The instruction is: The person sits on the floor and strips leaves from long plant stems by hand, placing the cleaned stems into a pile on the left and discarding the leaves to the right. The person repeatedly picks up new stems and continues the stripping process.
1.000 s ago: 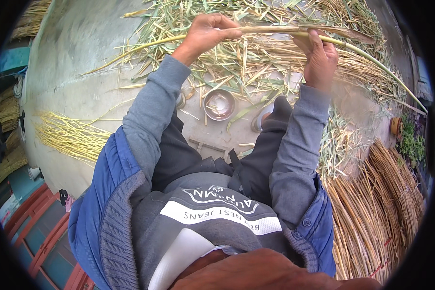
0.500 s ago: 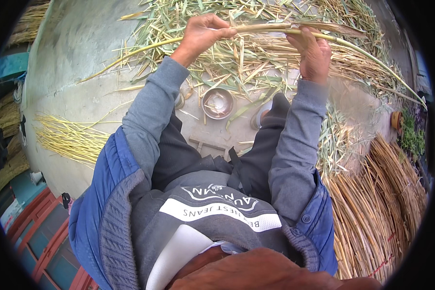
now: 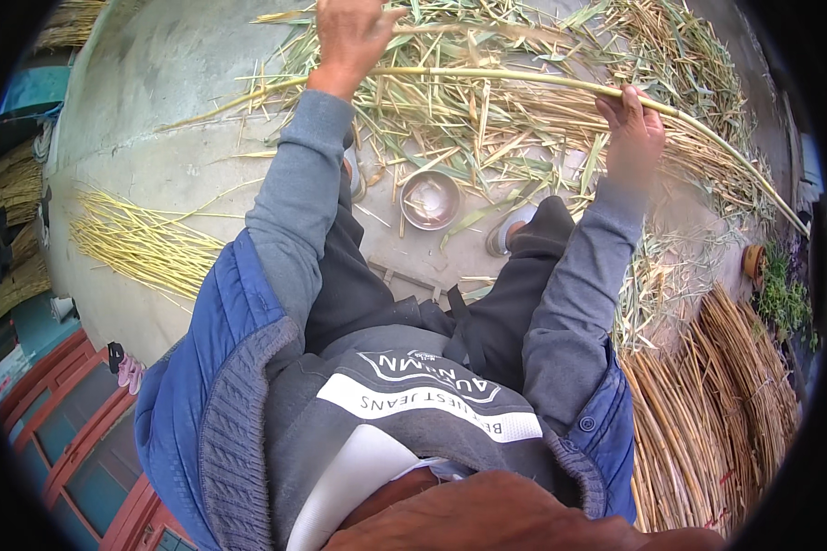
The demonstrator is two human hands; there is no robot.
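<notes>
A long greenish-yellow reed stalk (image 3: pixel 487 73) arches across the upper part of the view. My right hand (image 3: pixel 632 124) pinches it right of the middle, between thumb and fingers. At the top edge, partly cut off, is my left hand (image 3: pixel 351 37), closed at its fingertips. A blurred brown strip, seemingly a dry leaf sheath (image 3: pixel 487 31), trails rightward from those fingers, apart from the stalk. The stalk's thin left end passes by my left wrist.
Cut leaves and straw (image 3: pixel 432 119) litter the floor ahead. A metal bowl (image 3: pixel 430 200) stands between my feet. Thin yellow stalks (image 3: pixel 142 243) lie at left; bundled reeds (image 3: pixel 698 422) lie at right, near a potted plant (image 3: pixel 781 285).
My left hand has moved up and left, drawing the brown sheath off the stalk. My right hand has shifted right and slightly down, still gripping the stalk.
</notes>
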